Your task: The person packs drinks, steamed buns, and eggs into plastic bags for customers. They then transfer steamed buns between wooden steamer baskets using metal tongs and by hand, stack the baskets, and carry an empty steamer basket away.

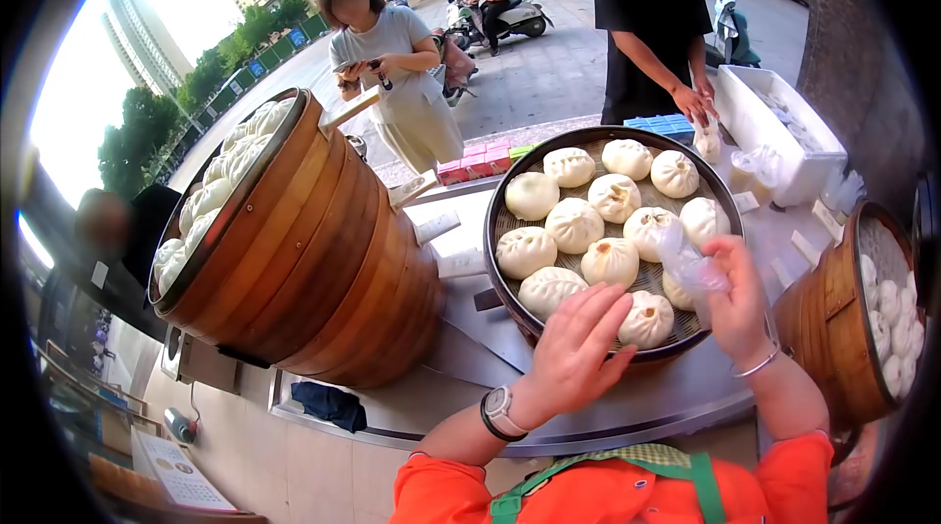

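Observation:
My left hand, with a watch on its wrist, is spread palm down at the front edge of a round steamer. Nothing is in it. White buns fill much of the steamer, and one bun lies just right of my left fingertips. My right hand, a bracelet on its wrist, is closed on a clear plastic bag at the steamer's right rim. The bag hangs over the buns at the right side.
A tall stack of steamers with buns stands at the left. Another steamer is at the right. Behind it are a white foam box and a person in black. A person in grey stands across the counter.

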`<state>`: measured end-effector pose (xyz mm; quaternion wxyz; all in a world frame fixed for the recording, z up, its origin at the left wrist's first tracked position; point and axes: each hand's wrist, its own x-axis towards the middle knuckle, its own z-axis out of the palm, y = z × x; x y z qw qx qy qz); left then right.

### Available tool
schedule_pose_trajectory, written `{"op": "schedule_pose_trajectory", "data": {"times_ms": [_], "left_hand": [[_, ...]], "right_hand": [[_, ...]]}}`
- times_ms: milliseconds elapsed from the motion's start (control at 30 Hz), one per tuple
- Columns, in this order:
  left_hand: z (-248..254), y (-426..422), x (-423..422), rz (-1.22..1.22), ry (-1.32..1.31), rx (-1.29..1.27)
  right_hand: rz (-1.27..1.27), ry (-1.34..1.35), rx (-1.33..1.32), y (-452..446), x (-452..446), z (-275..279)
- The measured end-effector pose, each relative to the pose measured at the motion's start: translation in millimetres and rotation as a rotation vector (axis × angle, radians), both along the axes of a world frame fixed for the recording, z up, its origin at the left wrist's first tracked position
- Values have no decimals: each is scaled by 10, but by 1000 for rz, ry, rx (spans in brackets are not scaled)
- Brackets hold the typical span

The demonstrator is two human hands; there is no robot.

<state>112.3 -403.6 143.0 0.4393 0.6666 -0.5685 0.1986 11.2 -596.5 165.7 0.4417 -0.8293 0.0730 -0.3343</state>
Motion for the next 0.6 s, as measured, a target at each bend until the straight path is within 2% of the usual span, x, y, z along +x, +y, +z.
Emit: {"op": "schedule_pose_trajectory", "data": {"times_ms": [33, 100, 200, 233, 267, 300, 333, 400, 433, 500, 533, 600], "left_hand": [[4, -106, -123, -14, 8, 32], [-109, -221, -119, 39, 71, -79], [-306, -4, 151, 137, 199, 16], [-274, 27, 180, 125, 363, -28], [-303, 111, 251, -77, 793, -67], [-345, 174, 305, -287, 1220, -104], [-332, 235, 300, -287, 1227, -102], [-185, 259, 164, -546, 1075, -97], [-140, 286, 139, -615, 879, 93], [-85, 246, 17, -531, 607, 136], [-85, 216, 32, -403, 413, 158], [-204, 247, 139, -324, 344, 208]], "right_hand": [[94, 116, -37, 246, -23, 26], [260, 146, -131, 530, -92, 37], [323, 323, -26, 585, -331, 173], [395, 451, 94, 578, -385, 254], [465, 575, 217, 571, -407, 293], [463, 576, 219, 570, -409, 287], [409, 558, 232, 612, -368, 264], [335, 531, 328, 586, -361, 189], [333, 531, 324, 591, -361, 198], [377, 537, 258, 614, -363, 232], [379, 541, 257, 633, -362, 252], [493, 505, 436, 671, -366, 299]]}}
